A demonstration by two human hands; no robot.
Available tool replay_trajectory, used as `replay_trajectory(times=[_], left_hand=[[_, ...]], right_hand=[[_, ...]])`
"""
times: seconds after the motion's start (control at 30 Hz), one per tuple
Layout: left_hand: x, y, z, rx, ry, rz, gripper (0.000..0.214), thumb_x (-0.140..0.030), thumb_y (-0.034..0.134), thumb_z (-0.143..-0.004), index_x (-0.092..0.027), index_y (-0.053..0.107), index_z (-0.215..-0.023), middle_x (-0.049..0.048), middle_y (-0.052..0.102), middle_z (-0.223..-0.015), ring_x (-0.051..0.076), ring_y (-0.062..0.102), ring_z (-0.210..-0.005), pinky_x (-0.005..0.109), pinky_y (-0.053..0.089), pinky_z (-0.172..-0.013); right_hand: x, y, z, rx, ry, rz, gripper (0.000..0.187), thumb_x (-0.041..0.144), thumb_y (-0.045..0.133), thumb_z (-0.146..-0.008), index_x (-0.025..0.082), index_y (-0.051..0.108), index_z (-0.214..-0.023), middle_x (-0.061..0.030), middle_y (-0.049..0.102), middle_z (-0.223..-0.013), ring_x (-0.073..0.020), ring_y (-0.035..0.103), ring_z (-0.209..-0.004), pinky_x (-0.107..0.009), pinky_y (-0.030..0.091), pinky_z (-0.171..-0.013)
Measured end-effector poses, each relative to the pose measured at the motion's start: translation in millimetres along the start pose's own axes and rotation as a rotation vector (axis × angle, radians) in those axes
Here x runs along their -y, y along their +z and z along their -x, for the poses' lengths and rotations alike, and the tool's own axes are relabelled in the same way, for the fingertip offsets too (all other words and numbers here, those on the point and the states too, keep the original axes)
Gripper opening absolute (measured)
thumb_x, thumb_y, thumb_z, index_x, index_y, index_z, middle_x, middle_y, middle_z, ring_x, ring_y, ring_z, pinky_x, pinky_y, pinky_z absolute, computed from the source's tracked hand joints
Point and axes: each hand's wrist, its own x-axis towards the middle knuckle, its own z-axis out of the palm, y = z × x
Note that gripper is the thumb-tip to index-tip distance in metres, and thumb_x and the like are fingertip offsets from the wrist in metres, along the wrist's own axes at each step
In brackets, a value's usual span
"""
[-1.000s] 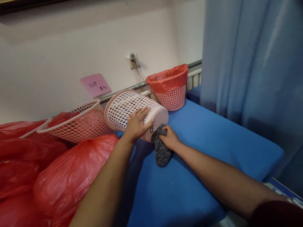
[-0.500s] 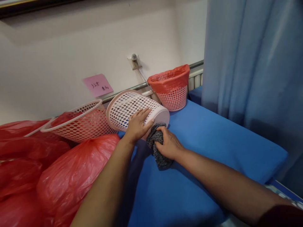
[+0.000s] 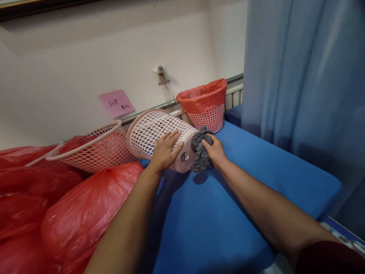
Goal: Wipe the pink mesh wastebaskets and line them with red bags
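Note:
A pale pink perforated plastic wastebasket (image 3: 155, 127) lies on its side on the blue mattress (image 3: 199, 220), its solid base turned toward the right. My left hand (image 3: 166, 151) rests flat on the basket's side near the base, fingers spread. In my right hand (image 3: 215, 151) is a bunched dark grey cloth (image 3: 201, 148), pressed to the upper right part of the base. A small dark label shows on the base between my two hands. The cloth's lower end hangs over the mattress.
Behind stands another pink basket (image 3: 209, 118) with a red liner (image 3: 202, 95). To the left are a tilted pink basket (image 3: 107, 150) and bulging red plastic bags (image 3: 88, 213). A pink paper note (image 3: 116, 103) is on the wall, and a blue curtain (image 3: 291, 76) hangs at right.
My right hand has moved the cloth up and slightly right across the base, uncovering the label. My left hand stays on the basket's side.

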Motion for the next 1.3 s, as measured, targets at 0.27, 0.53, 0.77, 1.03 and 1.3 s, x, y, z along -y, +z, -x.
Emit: replay_trajectory(times=[0.27, 0.53, 0.77, 1.03, 1.3], left_hand=[[0, -0.2, 1, -0.006, -0.006, 0.009, 0.055, -0.047, 0.038, -0.100, -0.024, 0.048, -0.149, 0.0052, 0.049, -0.156, 0.030, 0.039, -0.146, 0.052, 0.028, -0.119], [-1, -2.0, 3, -0.001, -0.012, 0.003, 0.062, -0.052, 0.051, -0.094, -0.023, 0.048, -0.149, 0.0076, 0.048, -0.156, 0.034, 0.039, -0.145, 0.055, 0.030, -0.118], [-1, -2.6, 5, -0.021, 0.009, 0.016, 0.061, -0.049, 0.053, -0.093, -0.021, 0.050, -0.147, 0.0082, 0.050, -0.154, 0.032, 0.040, -0.145, 0.053, 0.030, -0.119], [-1, -3.1, 9, -0.026, -0.004, 0.020, 0.062, -0.047, 0.055, -0.091, -0.023, 0.049, -0.148, 0.0076, 0.049, -0.155, 0.031, 0.039, -0.145, 0.052, 0.029, -0.119], [0, -1.3, 10, -0.050, -0.009, 0.015, 0.062, -0.047, 0.054, -0.091, -0.024, 0.048, -0.148, 0.0074, 0.050, -0.155, 0.031, 0.040, -0.145, 0.052, 0.030, -0.119]], right_hand=[[16, -2, 60, 0.530, -0.424, 0.419, 0.039, 0.020, 0.066, -0.079, 0.023, 0.062, -0.118, -0.0059, 0.060, -0.112, -0.0208, 0.060, -0.107, -0.035, 0.048, -0.099], [-8, -1, 37, 0.407, 0.067, 0.809, 0.034, 0.020, 0.068, -0.076, 0.019, 0.065, -0.110, -0.0089, 0.069, -0.104, -0.0232, 0.067, -0.097, -0.031, 0.050, -0.087], [11, -8, 35, 0.107, -0.314, 0.523, 0.037, 0.024, 0.061, -0.082, 0.021, 0.058, -0.119, -0.0100, 0.059, -0.117, -0.0248, 0.060, -0.112, -0.040, 0.047, -0.103], [-5, 4, 20, 0.064, -0.268, 0.372, 0.051, 0.020, 0.053, -0.086, 0.019, 0.052, -0.137, -0.0130, 0.056, -0.130, -0.0239, 0.055, -0.124, -0.041, 0.043, -0.111], [-24, 2, 30, 0.326, 0.133, 0.543, 0.037, 0.010, 0.065, -0.074, 0.018, 0.069, -0.109, -0.0100, 0.073, -0.105, -0.0250, 0.068, -0.103, -0.037, 0.051, -0.096]])
